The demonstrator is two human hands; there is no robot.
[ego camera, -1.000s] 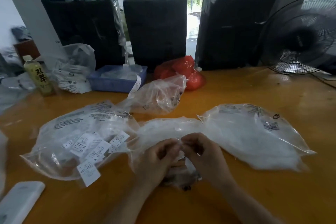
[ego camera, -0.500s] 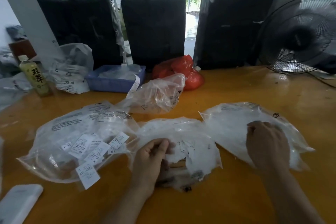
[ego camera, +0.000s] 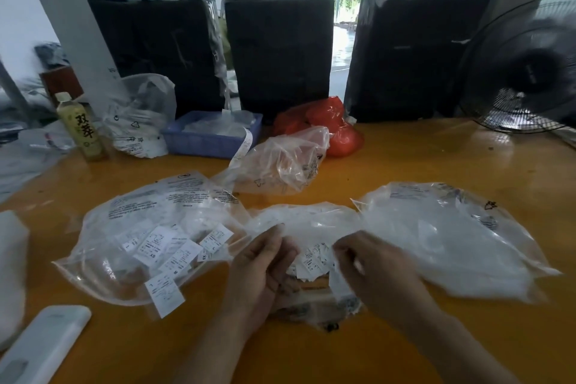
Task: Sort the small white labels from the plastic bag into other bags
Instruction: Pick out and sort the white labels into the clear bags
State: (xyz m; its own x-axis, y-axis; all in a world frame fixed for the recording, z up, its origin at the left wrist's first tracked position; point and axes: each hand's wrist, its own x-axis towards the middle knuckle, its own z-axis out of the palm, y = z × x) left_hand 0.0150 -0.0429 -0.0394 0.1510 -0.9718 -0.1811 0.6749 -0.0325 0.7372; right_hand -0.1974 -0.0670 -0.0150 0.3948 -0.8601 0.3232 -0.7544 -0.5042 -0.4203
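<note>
On the orange table [ego camera: 405, 165], near its front edge, both hands work over the middle bag [ego camera: 311, 221], a clear plastic bag holding a heap of small white labels [ego camera: 313, 259]. Left hand [ego camera: 261, 268] rests on the left side of this bag, fingers loosely curled over the plastic; whether they pinch it cannot be told. Right hand [ego camera: 371, 271] is on the right side of the bag, fingers curled on a fold of plastic or a label; the exact item is too blurred to tell. The heap lies between the 2 hands.

Left bag [ego camera: 149, 215], touching the middle bag, carries printed text and holds several separate labels [ego camera: 168, 249] marked XS, M and L. 1 label [ego camera: 164, 292] sticks out at its front edge. Right bag [ego camera: 452, 237] lies just beside the right hand; its contents appear white and blurred.

Behind these lie a crumpled clear bag [ego camera: 280, 162], a red bag [ego camera: 324, 125], a blue tray [ego camera: 212, 137] and a bottle [ego camera: 81, 128]. A fan [ego camera: 523, 72] stands at far right.
</note>
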